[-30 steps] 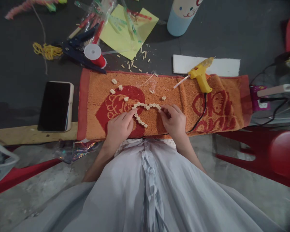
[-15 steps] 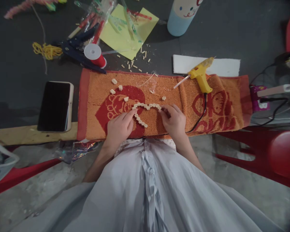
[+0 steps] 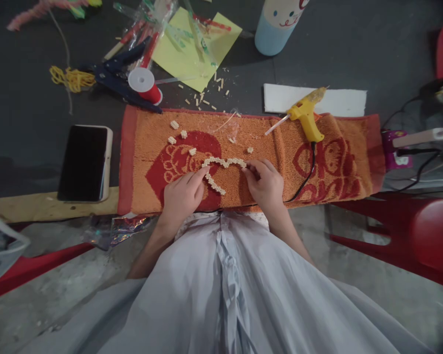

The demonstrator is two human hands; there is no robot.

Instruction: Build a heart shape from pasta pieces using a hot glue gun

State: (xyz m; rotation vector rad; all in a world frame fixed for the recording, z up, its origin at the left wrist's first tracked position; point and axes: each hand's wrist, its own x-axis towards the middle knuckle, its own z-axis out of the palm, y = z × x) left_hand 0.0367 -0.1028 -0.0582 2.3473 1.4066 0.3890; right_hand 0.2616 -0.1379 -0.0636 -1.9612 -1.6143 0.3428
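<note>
- Two hands are at work: the left hand [image 3: 184, 191] has its grip pinched on the left bend of one pale bead-like chain [image 3: 227, 164]; the right hand [image 3: 266, 182] has its grip pinched at the chain's right end.
- The chain, an open partial heart, lies at the near middle of one orange towel [image 3: 243, 189], its lower left end free.
- Five loose pale clusters [image 3: 174, 124] lie on the towel: four left and beyond the chain, one beyond its right end.
- One yellow glue gun [image 3: 307, 118] rests at the far right, across one white strip [image 3: 343, 102] and the towel.
- Far left: one spool [image 3: 154, 93] of red thread, one dark blue tool [image 3: 114, 81], one yellow string bundle [image 3: 74, 79].
- More than ten cut bits [image 3: 222, 84] lie on the dark desk [image 3: 335, 49] near the yellow paper [image 3: 173, 59].
- One phone-like device [image 3: 83, 162] sits left of the towel.
- One blue-and-white bottle [image 3: 273, 39], far, bears a printed cartoon face.
- Print on the purple box [image 3: 404, 161], right, is too small to read.
</note>
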